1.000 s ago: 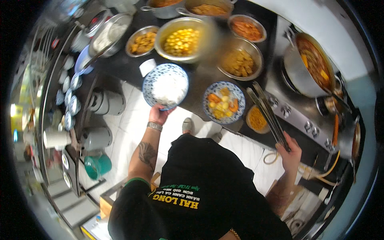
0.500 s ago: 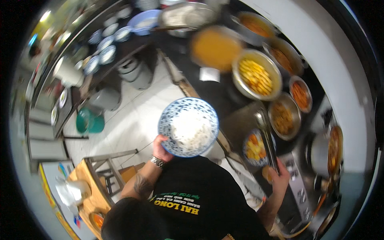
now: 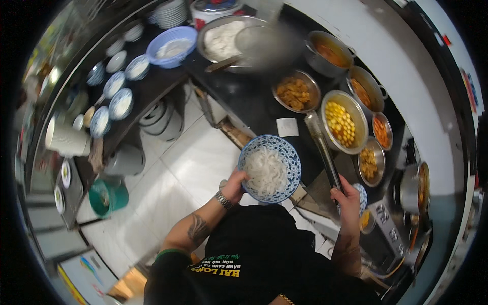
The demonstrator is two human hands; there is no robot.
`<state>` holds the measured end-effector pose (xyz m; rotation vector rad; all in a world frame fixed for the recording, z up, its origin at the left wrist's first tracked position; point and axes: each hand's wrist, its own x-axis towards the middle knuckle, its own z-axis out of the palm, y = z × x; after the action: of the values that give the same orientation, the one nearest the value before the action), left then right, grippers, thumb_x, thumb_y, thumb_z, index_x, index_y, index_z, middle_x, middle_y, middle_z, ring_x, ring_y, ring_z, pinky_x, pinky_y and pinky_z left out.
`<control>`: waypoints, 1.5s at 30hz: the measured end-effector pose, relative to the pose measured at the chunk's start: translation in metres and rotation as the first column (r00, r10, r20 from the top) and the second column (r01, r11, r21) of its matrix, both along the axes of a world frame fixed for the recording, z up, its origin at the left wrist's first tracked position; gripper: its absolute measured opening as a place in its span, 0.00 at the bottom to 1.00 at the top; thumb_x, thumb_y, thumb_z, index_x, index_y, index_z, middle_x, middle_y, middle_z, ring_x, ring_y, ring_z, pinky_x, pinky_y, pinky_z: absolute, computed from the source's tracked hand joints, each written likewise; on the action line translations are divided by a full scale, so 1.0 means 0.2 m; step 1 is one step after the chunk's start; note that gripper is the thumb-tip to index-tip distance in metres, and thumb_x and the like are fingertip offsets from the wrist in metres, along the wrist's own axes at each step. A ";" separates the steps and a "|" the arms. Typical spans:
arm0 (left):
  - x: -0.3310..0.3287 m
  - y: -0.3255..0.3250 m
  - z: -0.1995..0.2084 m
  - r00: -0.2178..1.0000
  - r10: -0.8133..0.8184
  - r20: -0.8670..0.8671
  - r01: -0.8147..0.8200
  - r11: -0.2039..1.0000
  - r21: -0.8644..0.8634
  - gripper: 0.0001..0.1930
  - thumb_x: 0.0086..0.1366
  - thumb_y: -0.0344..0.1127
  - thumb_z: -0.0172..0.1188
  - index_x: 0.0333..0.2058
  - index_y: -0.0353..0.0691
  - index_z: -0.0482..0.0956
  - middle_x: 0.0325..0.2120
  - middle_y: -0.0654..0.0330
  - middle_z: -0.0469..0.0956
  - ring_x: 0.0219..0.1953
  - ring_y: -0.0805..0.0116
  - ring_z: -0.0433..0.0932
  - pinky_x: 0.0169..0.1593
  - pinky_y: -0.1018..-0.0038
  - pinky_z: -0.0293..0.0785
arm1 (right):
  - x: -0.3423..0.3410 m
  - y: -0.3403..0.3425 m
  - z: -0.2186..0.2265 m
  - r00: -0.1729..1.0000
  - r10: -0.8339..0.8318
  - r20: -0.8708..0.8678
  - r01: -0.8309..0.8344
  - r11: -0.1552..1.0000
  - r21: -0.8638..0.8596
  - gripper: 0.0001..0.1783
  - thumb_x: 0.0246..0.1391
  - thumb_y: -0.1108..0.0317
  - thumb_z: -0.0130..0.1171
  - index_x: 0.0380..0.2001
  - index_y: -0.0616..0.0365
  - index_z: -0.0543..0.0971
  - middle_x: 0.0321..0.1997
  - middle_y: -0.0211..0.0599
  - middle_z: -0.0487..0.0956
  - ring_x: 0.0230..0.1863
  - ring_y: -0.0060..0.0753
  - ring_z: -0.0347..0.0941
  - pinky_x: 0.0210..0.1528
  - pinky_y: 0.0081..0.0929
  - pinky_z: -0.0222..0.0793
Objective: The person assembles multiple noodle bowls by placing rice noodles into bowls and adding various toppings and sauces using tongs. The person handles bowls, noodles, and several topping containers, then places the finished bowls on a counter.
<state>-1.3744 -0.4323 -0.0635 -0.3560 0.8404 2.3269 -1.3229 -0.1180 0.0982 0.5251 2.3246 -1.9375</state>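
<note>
My left hand [image 3: 235, 186] grips the near left rim of a blue-and-white patterned bowl [image 3: 291, 161], held up in front of my body at the counter's edge. White noodles [image 3: 266, 172] lie inside it. In my right hand [image 3: 348, 195] is a pair of metal tongs [image 3: 325, 152], pointing away from me over the counter. The tips of the tongs are close to a steel bowl of small yellow eggs [image 3: 339, 122] and touch nothing that I can make out. Another patterned bowl [image 3: 362, 197] is partly hidden behind my right hand.
Steel bowls of brown meat [image 3: 294, 93], orange pieces [image 3: 380, 132] and brown food [image 3: 370, 163] stand on the dark counter, with pots behind. A steaming noodle basin [image 3: 223, 38] is at the far end. Left, a side counter holds several noodle bowls [image 3: 122, 104]; a green bucket [image 3: 116, 198] stands below.
The noodle bowl has moved right, toward the counter's edge. The tongs have swung farther away from me, out from above the other patterned bowl. My view has turned a little.
</note>
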 end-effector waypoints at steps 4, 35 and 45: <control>-0.22 0.07 -0.08 0.998 -0.062 -0.027 0.058 0.993 -0.106 0.32 0.50 0.33 0.51 0.57 0.38 0.62 0.47 0.54 0.71 0.48 0.58 0.73 0.44 0.57 0.78 | 0.04 -0.13 0.00 1.000 -0.022 -0.007 0.023 0.993 0.120 0.28 0.49 0.78 0.62 0.56 0.65 0.72 0.42 0.29 0.79 0.37 0.17 0.71 0.42 0.16 0.68; -0.38 0.53 -0.27 0.888 -0.407 0.214 0.429 0.901 -0.067 0.32 0.63 0.50 0.58 0.60 0.44 0.58 0.59 0.50 0.61 0.60 0.53 0.64 0.55 0.50 0.69 | 0.21 0.18 -0.13 0.917 -0.391 0.083 0.384 0.919 0.093 0.31 0.47 0.76 0.63 0.57 0.67 0.70 0.51 0.37 0.77 0.46 0.22 0.72 0.49 0.19 0.67; -0.70 -1.39 -0.43 0.867 0.431 0.251 -0.329 0.872 -0.364 0.34 0.61 0.65 0.52 0.56 0.46 0.61 0.52 0.48 0.69 0.55 0.45 0.67 0.55 0.43 0.66 | -0.30 -0.49 -0.34 0.855 -0.502 -0.130 0.467 0.855 -0.225 0.19 0.56 0.64 0.58 0.49 0.63 0.73 0.39 0.36 0.78 0.27 0.22 0.69 0.28 0.19 0.64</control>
<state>-1.5153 -0.7110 -0.1492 -1.1076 1.0410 2.3850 -1.3823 -0.2162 0.0309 1.0449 2.2301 -2.4904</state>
